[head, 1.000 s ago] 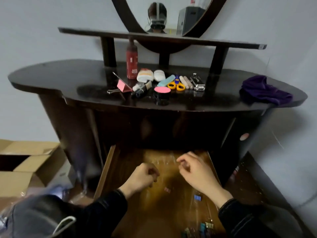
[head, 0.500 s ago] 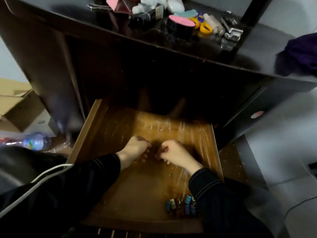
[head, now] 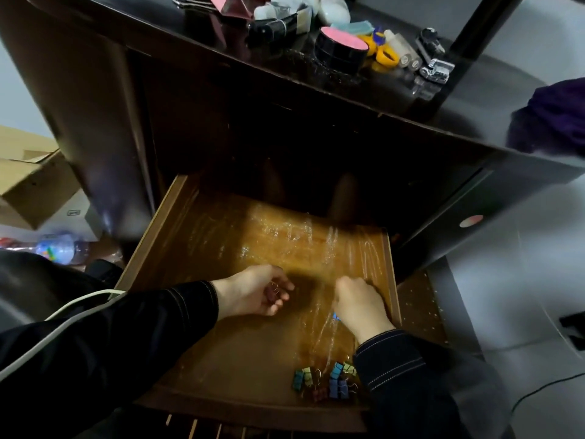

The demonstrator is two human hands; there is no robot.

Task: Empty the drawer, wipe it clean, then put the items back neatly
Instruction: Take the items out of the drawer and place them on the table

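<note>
The open drawer [head: 155, 236] fills the middle of the frame. The left hand [head: 253, 296] curls its fingers round a small clip [head: 273, 291]. The right hand [head: 361, 307] reaches down beside a blue clip [head: 336, 316]; I cannot tell how its fingers lie. A heap of clips [head: 326, 380] lies at the drawer's lower centre.

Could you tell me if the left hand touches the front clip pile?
Apart. Head view shows bare drawer floor between left hand and clip pile.

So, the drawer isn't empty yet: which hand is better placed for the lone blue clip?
Right. The right hand sits beside the blue clip; the left hand is farther off, its fingers holding a small clip.
</note>
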